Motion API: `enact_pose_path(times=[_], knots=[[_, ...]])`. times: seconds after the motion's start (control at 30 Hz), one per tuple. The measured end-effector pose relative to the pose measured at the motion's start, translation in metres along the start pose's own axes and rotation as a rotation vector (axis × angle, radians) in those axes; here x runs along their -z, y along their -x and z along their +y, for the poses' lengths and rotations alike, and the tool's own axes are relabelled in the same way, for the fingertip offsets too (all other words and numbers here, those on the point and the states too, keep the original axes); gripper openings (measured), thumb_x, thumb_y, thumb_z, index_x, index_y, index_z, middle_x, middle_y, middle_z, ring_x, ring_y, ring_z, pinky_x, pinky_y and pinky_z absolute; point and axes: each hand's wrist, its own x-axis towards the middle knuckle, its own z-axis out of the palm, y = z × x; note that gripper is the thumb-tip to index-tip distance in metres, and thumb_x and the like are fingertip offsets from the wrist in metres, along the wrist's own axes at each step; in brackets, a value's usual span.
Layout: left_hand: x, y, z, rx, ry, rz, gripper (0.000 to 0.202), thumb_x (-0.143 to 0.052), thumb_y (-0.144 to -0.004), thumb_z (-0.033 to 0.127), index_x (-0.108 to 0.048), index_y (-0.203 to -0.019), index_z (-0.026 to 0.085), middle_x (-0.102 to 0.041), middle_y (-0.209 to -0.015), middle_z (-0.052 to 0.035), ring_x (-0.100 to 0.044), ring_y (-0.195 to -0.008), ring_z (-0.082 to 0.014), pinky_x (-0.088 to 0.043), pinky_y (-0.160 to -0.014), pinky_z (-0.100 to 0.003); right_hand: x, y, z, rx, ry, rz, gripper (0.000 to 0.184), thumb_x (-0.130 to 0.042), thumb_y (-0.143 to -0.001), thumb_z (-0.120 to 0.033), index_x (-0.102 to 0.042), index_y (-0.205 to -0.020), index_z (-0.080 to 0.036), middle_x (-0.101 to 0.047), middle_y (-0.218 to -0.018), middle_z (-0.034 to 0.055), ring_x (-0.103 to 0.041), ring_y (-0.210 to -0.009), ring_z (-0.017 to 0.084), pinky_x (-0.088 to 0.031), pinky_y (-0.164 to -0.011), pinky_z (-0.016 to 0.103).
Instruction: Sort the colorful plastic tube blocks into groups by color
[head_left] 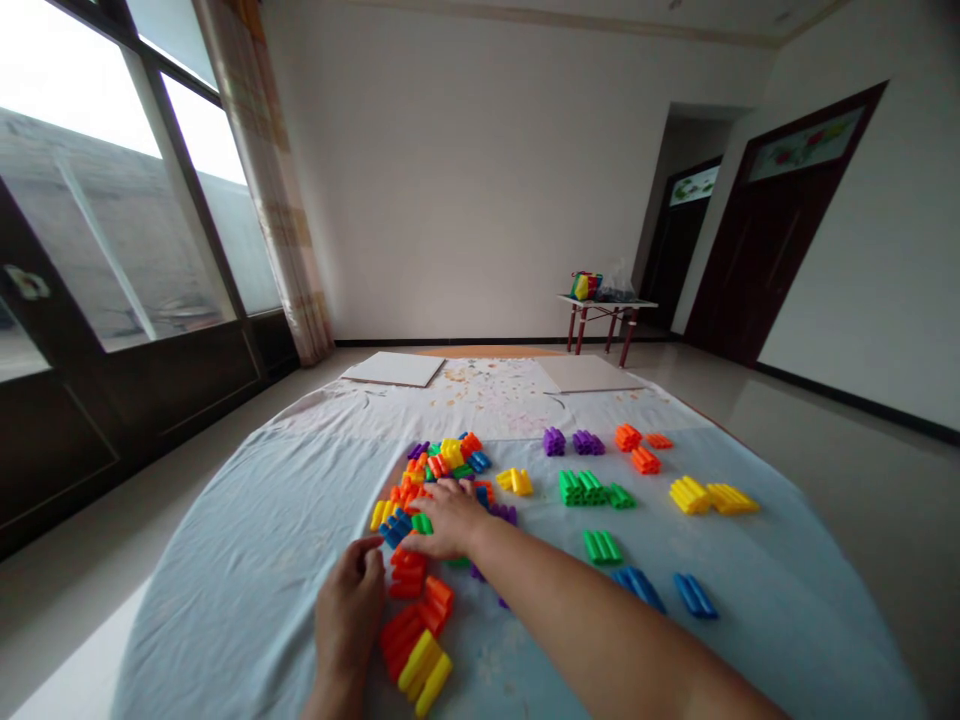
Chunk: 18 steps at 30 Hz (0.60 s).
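On the table's (pixel 247 560) near left, the right hand (pixel 450 522) lies spread, palm down, holding nothing, on the middle of the block pile (pixel 442 460), which runs near to far. The left hand (pixel 349 610), loosely curled and empty, touches orange blocks (pixel 409 572) nearer the person.

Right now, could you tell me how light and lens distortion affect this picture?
Head view: the windows are blown out white; the wide lens bows their frames and the table edge; the right hand and blocks look sharp.
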Motion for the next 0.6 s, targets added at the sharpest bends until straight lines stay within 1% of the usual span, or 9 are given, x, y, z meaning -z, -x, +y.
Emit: enact_pose_path(times=[0.07, 0.17, 0.23, 0.3, 0.43, 0.5, 0.57, 0.6], knots=[[0.000, 0.000, 0.001, 0.007, 0.006, -0.001, 0.036, -0.042, -0.072, 0.039, -0.064, -0.091, 0.019, -0.064, -0.062, -0.0022, -0.059, -0.062, -0.0205, -0.042, -0.057, -0.028, 0.003, 0.007, 0.004, 0.025, 0.006, -0.014, 0.059, -0.053, -0.073, -0.064, -0.058, -0.116, -0.025, -0.052, -0.129, 0.0094, -0.042, -0.119, 0.032, -0.033, -0.096, 0.051], [0.000, 0.001, 0.003, 0.011, 0.011, -0.001, 0.036, -0.041, -0.073, 0.037, -0.065, -0.091, 0.019, -0.065, -0.064, -0.0024, -0.060, -0.063, -0.0203, -0.042, -0.057, -0.028, 0.014, 0.025, 0.009, 0.089, 0.006, -0.028, 0.048, -0.057, -0.075, -0.051, -0.058, -0.116, -0.025, -0.058, -0.122, 0.0067, -0.049, -0.112, 0.029, -0.037, -0.093, 0.046], [-0.001, 0.001, 0.003, 0.016, 0.010, 0.001, 0.036, -0.041, -0.073, 0.038, -0.065, -0.092, 0.019, -0.064, -0.064, -0.0023, -0.059, -0.062, -0.0198, -0.041, -0.056, -0.028, 0.021, 0.040, 0.012, 0.132, -0.010, -0.039, 0.046, -0.059, -0.076, -0.044, -0.057, -0.117, -0.024, -0.060, -0.119, 0.0066, -0.052, -0.108, 0.027, -0.038, -0.092, 0.044], [-0.001, 0.002, 0.003, 0.023, 0.005, 0.001, 0.037, -0.041, -0.073, 0.039, -0.064, -0.093, 0.018, -0.062, -0.062, -0.0018, -0.057, -0.059, -0.0190, -0.040, -0.055, -0.027, 0.026, 0.056, 0.014, 0.162, -0.014, -0.060, 0.041, -0.061, -0.076, -0.040, -0.059, -0.113, -0.022, -0.061, -0.118, 0.0073, -0.053, -0.107, 0.027, -0.038, -0.092, 0.043], [-0.001, 0.003, 0.004, 0.034, -0.006, -0.004, 0.037, -0.040, -0.074, 0.038, -0.064, -0.095, 0.019, -0.059, -0.059, -0.0001, -0.054, -0.052, -0.0171, -0.037, -0.051, -0.027, 0.031, 0.091, 0.019, 0.141, 0.027, -0.147, 0.028, -0.061, -0.077, -0.031, -0.064, -0.103, -0.020, -0.063, -0.113, 0.0086, -0.052, -0.109, 0.027, -0.036, -0.093, 0.042], [-0.002, 0.004, 0.005, 0.033, -0.013, 0.000, 0.036, -0.040, -0.074, 0.037, -0.064, -0.095, 0.019, -0.060, -0.060, -0.0002, -0.054, -0.052, -0.0167, -0.037, -0.051, -0.027, 0.034, 0.106, 0.021, 0.129, 0.031, -0.179, 0.025, -0.061, -0.077, -0.027, -0.066, -0.101, -0.020, -0.063, -0.114, 0.0085, -0.052, -0.110, 0.026, -0.034, -0.096, 0.041], [-0.002, 0.005, 0.005, 0.024, -0.019, 0.005, 0.036, -0.041, -0.074, 0.036, -0.064, -0.094, 0.019, -0.060, -0.062, -0.0007, -0.055, -0.054, -0.0166, -0.038, -0.053, -0.026, 0.037, 0.116, 0.019, 0.110, 0.017, -0.173, 0.023, -0.062, -0.077, -0.026, -0.067, -0.099, -0.020, -0.064, -0.112, 0.0078, -0.052, -0.110, 0.025, -0.031, -0.098, 0.040], [-0.003, 0.005, 0.005, 0.018, -0.022, 0.007, 0.035, -0.041, -0.074, 0.036, -0.064, -0.094, 0.019, -0.061, -0.063, -0.0010, -0.055, -0.056, -0.0167, -0.038, -0.053, -0.026, 0.038, 0.118, 0.016, 0.093, 0.003, -0.147, 0.023, -0.062, -0.076, -0.026, -0.067, -0.098, -0.020, -0.065, -0.110, 0.0074, -0.052, -0.109, 0.025, -0.031, -0.099, 0.040]])
